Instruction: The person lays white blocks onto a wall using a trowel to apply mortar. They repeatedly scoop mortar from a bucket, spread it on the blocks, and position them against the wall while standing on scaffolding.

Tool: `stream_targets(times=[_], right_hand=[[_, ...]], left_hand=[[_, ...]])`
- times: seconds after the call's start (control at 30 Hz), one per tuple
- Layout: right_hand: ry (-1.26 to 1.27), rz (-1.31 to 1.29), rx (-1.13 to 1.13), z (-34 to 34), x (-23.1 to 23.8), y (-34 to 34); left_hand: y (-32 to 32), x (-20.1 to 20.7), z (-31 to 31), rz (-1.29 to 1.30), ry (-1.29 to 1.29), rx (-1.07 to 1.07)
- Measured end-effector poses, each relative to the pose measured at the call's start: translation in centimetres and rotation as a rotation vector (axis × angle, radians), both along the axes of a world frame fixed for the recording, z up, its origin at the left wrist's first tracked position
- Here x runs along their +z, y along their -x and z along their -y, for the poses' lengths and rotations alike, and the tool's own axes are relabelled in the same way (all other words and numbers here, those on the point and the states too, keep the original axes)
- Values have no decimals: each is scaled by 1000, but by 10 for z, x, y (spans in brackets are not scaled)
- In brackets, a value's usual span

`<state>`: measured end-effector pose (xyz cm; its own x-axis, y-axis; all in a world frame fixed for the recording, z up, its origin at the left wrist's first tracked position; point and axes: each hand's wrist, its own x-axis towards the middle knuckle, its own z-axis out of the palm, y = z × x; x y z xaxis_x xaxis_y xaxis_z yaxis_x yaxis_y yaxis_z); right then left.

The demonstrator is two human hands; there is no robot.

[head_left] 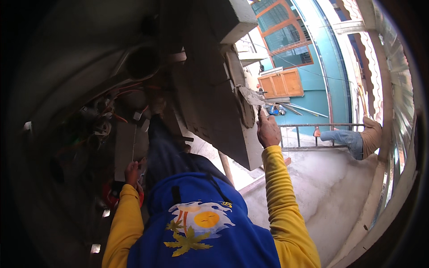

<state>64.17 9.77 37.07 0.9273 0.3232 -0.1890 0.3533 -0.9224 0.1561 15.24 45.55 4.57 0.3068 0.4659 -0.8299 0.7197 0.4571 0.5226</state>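
Observation:
My right hand (268,131) is closed round the handle of a trowel (253,96). Its mortar-smeared blade lies against the edge of a grey concrete wall (210,107). Wet mortar (246,113) clings in a rough strip along that edge, just left of the hand. Down on the dim left side, my left hand (132,173) is closed beside the lower end of a long flat grey board (124,149). Shadow hides what its fingers grip. Something red (108,194) shows beside that hand, too dark to name.
Pipes and cluttered gear (100,127) fill the dark left side. Right of the wall, a metal railing (308,134) borders a pale concrete floor (321,183). Another person (364,142) in jeans is at the railing. Beyond, a wooden panel (281,84) leans against a teal wall (333,85).

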Motion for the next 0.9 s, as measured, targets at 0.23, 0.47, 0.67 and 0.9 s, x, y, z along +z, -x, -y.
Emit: stream_targets(times=[0.23,0.47,0.67,0.9], right_hand=[[98,-59,-9,-2,32,30],[121,3,191,4,28,11],[144,-153,50,36,44,44],[1,-189,-107,114,29,108]], left_hand=[[30,22,-9,-13,36,369],[-4,59,12,-4,156,265],[6,62,28,-20,122,264],[42,34,70,-5,129,265]])
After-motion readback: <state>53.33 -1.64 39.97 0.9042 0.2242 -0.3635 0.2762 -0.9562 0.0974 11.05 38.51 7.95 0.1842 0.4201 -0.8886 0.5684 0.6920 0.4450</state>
